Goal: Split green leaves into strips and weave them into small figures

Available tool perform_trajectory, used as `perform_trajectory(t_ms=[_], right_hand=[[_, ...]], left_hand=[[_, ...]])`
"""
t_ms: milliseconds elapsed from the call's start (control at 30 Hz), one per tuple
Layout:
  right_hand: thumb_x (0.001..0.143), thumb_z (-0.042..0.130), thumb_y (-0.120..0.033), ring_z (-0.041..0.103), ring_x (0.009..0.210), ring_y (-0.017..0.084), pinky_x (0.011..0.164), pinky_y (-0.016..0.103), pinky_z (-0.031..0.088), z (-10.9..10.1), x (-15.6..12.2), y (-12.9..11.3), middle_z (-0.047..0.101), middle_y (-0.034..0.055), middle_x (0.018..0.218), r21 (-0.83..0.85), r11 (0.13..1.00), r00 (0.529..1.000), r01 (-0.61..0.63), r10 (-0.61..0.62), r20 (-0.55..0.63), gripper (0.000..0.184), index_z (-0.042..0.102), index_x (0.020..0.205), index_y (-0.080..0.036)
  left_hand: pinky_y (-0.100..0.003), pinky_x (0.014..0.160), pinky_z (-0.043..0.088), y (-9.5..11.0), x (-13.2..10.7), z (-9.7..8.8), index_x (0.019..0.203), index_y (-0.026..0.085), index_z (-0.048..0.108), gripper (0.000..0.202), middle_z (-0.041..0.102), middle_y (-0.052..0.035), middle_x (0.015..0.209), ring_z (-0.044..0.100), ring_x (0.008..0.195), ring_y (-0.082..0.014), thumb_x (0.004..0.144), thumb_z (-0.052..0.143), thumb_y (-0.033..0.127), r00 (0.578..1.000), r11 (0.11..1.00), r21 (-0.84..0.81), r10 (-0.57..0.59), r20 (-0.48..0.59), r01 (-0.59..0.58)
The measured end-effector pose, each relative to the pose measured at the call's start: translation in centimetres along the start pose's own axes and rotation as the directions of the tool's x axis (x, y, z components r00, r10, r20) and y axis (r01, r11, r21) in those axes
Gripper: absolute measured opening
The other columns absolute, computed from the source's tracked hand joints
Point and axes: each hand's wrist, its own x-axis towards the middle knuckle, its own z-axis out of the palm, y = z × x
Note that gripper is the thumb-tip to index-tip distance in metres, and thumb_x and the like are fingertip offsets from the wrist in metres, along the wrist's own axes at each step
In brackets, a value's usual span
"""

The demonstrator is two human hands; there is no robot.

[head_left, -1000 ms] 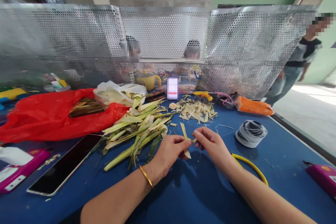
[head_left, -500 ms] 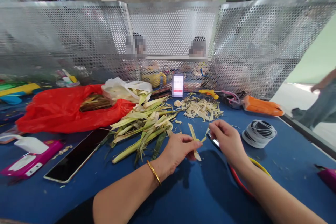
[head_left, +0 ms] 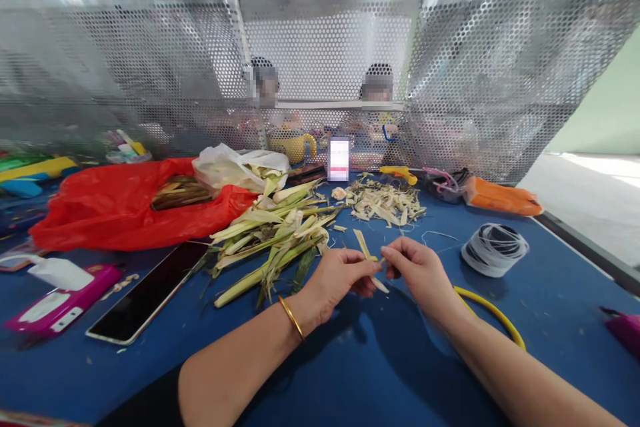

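My left hand [head_left: 337,280] pinches a pale leaf strip [head_left: 364,249] low over the blue table [head_left: 380,373]; a gold bangle sits on that wrist. My right hand [head_left: 417,270] is closed beside it, fingertips pinching the same strip from the right. Just behind my left hand lies a pile of green and cream leaves [head_left: 273,233]. Further back lies a heap of pale leaf scraps [head_left: 383,203].
A red plastic bag [head_left: 120,207] and a white bag [head_left: 240,170] lie at the back left. A dark tablet [head_left: 145,297] and pink cases [head_left: 60,303] lie left. A coil of cord [head_left: 495,248], yellow tube [head_left: 493,313] and orange pouch [head_left: 503,197] lie right. Perforated metal screen [head_left: 320,60] behind.
My right hand, which had pulled away to the right half a second ago, has come back to the strip beside my left hand. The person walking at the right has left the view.
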Motion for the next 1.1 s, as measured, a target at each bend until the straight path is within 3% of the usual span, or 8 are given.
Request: perform_trajectory(t_ms=[233, 333, 400, 467, 567, 667, 800, 1100], right_hand=[[0.077, 0.06, -0.048, 0.051, 0.051, 0.015, 0.056, 0.029, 0.04, -0.4, 0.6, 0.2, 0.056, -0.0024, 0.05, -0.05, 0.998, 0.999, 0.029, -0.03, -0.012, 0.032, 0.054, 0.062, -0.021], [0.084, 0.057, -0.041, 0.059, 0.069, 0.019, 0.066, 0.031, 0.045, -1.3, 0.7, -0.3, 0.064, 0.0029, 0.07, -0.245, 0.943, 0.962, 0.227, -0.256, -0.092, 0.023, 0.063, 0.078, -0.02], [0.088, 0.055, -0.033, 0.06, 0.086, 0.022, 0.075, 0.034, 0.044, -1.8, 0.3, -0.9, 0.066, 0.0067, 0.089, -0.467, 0.777, 0.839, 0.422, -0.53, -0.124, 0.018, 0.066, 0.095, -0.02], [0.091, 0.051, -0.025, 0.06, 0.088, 0.021, 0.079, 0.035, 0.042, -1.8, -0.4, -1.4, 0.066, 0.0074, 0.094, -0.627, 0.496, 0.675, 0.601, -0.735, 0.065, 0.019, 0.065, 0.103, -0.022], [0.095, 0.042, -0.016, 0.059, 0.077, 0.019, 0.076, 0.036, 0.038, -0.9, -1.4, -1.7, 0.067, 0.0069, 0.086, -0.626, 0.106, 0.492, 0.773, -0.723, 0.485, 0.025, 0.064, 0.107, -0.019], [0.096, 0.039, -0.013, 0.056, 0.073, 0.02, 0.072, 0.036, 0.036, 0.2, -1.9, -1.4, 0.064, 0.0068, 0.082, -0.621, -0.043, 0.461, 0.783, -0.629, 0.626, 0.025, 0.062, 0.104, -0.015], [0.097, 0.033, -0.012, 0.053, 0.069, 0.019, 0.069, 0.035, 0.034, 0.6, -1.8, -0.9, 0.061, 0.006, 0.077, -0.638, -0.08, 0.464, 0.766, -0.618, 0.634, 0.031, 0.061, 0.084, -0.015], [0.097, 0.03, -0.01, 0.057, 0.075, 0.018, 0.079, 0.033, 0.04, 0.6, -2.5, -0.9, 0.063, 0.0054, 0.075, -0.526, 0.075, 0.407, 0.847, -0.728, 0.551, 0.033, 0.057, 0.082, -0.018]], left_hand=[[-0.023, 0.054, 0.047, -0.1, -0.1, 0.0, 0.066, 0.012, 0.065, 0.025, 0.062, -0.0011, 0.053, 0.055, 0.046, -0.0097, 0.065, 0.075, 0.035, 0.999, 0.998, -0.046, -0.047, 0.006, 0.048], [-0.025, 0.059, 0.049, 0.0, -0.1, -0.1, 0.073, 0.011, 0.066, 0.033, 0.066, -0.004, 0.061, 0.06, 0.052, -0.0118, 0.064, 0.076, 0.042, 0.996, 0.987, -0.143, -0.082, -0.018, 0.079], [-0.026, 0.064, 0.051, 0.3, 0.1, -0.3, 0.076, 0.011, 0.067, 0.035, 0.07, -0.0078, 0.07, 0.064, 0.06, -0.0142, 0.069, 0.071, 0.045, 0.996, 0.969, -0.233, -0.089, -0.016, 0.083], [-0.026, 0.068, 0.051, 0.4, 0.2, -0.5, 0.078, 0.011, 0.068, 0.031, 0.071, -0.0089, 0.075, 0.066, 0.067, -0.0156, 0.074, 0.065, 0.041, 0.995, 0.945, -0.316, -0.095, -0.013, 0.086], [-0.023, 0.063, 0.048, 0.4, 0.2, -0.5, 0.072, 0.014, 0.066, 0.014, 0.066, -0.0024, 0.068, 0.06, 0.061, -0.0114, 0.07, 0.064, 0.028, 0.996, 0.924, -0.38, -0.072, -0.049, 0.048], [-0.019, 0.056, 0.04, 0.1, 0.1, -0.1, 0.068, 0.014, 0.062, 0.012, 0.059, 0.0027, 0.064, 0.052, 0.058, -0.0074, 0.063, 0.07, 0.022, 0.997, 0.93, -0.368, -0.037, -0.068, 0.009], [-0.02, 0.058, 0.039, -0.2, 0.0, 0.2, 0.069, 0.013, 0.062, 0.021, 0.058, 0.0027, 0.065, 0.051, 0.059, -0.0075, 0.059, 0.076, 0.025, 0.998, 0.939, -0.34, -0.058, -0.023, 0.047], [-0.022, 0.058, 0.042, 0.0, -0.3, 0.3, 0.07, 0.011, 0.068, 0.031, 0.066, -0.0028, 0.067, 0.055, 0.059, -0.0099, 0.053, 0.084, 0.032, 0.998, 0.948, -0.319, -0.017, -0.066, -0.005]])
